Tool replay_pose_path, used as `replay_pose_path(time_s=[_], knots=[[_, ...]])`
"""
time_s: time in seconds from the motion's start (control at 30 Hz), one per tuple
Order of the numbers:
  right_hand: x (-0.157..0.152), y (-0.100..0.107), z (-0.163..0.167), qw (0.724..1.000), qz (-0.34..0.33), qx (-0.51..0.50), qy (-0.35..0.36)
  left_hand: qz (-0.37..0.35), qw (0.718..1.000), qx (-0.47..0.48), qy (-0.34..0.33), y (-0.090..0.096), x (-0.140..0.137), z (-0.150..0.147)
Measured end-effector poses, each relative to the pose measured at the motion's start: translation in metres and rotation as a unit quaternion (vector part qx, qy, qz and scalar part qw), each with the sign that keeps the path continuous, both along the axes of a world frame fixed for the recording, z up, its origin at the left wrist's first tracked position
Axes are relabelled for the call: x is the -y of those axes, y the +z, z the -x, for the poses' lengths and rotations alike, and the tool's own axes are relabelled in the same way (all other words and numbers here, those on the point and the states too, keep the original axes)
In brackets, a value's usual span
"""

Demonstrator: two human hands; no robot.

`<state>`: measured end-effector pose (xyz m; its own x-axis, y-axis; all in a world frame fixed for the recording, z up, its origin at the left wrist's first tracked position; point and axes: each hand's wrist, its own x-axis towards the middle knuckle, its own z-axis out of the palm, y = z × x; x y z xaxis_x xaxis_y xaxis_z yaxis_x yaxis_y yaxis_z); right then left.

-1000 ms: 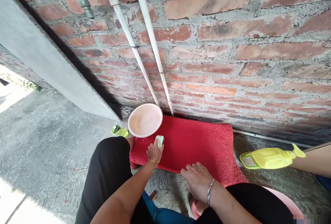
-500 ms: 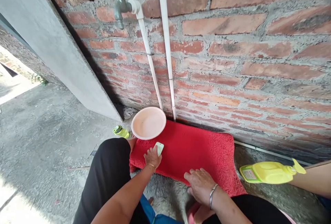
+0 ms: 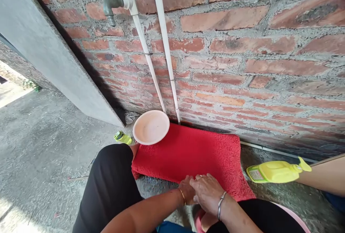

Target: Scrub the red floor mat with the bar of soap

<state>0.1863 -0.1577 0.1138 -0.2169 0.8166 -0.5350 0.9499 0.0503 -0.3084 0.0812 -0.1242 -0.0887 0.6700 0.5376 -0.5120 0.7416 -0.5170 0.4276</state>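
Observation:
The red shaggy mat (image 3: pixel 188 150) lies draped in front of me, along the foot of the wall. At its near edge my left hand (image 3: pixel 188 190), with a thin gold bangle, reaches in under the fingers of my right hand (image 3: pixel 207 191). Its fingers are curled and partly covered; the pale green flat oblong seen in it a moment earlier is hidden. My right hand, wearing a silver bracelet, lies palm down with its fingers extended over the mat edge and against the left hand. A pale pink basin (image 3: pixel 151 128) rests on the mat's far left corner.
A yellow bottle (image 3: pixel 275 172) stands on the right, near a tan panel (image 3: pixel 325 173). Left of the basin is a small yellow-green bottle (image 3: pixel 122 138). A tap (image 3: pixel 109 5) and white pipes (image 3: pixel 168 57) run along the brick wall; a grey slab (image 3: pixel 61 57) leans at left.
My left hand has moved right and nearer to me, from the mat below the basin to my right hand. The pale green oblong has gone out of sight. My right hand stays almost in place.

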Motion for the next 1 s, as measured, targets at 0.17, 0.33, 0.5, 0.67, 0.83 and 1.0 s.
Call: replay_pose_path(time_s=[0.17,0.33,0.5,0.67,0.83,1.0], knots=[[0.002,-0.01,-0.002,1.0,-0.001,0.002,0.002,-0.084,0.985,-0.03,0.15,0.032,-0.074,-0.011],[-0.005,-0.017,-0.005,1.0,0.014,0.011,-0.004,-0.111,0.939,-0.101,0.311,0.037,-0.157,-0.005],[-0.017,-0.008,-0.007,1.0,0.008,-0.001,-0.01,-0.125,0.944,-0.109,0.285,0.013,-0.122,-0.038],[-0.02,-0.011,0.001,1.0,0.019,-0.007,-0.011,-0.052,0.998,-0.014,0.026,0.01,-0.067,-0.075],[-0.011,-0.032,0.004,0.999,0.029,-0.032,0.012,-0.125,0.973,-0.03,0.193,0.028,-0.133,-0.064],[-0.01,-0.047,-0.002,0.999,0.027,-0.025,-0.003,-0.141,0.933,-0.09,0.318,0.033,-0.222,-0.041]])
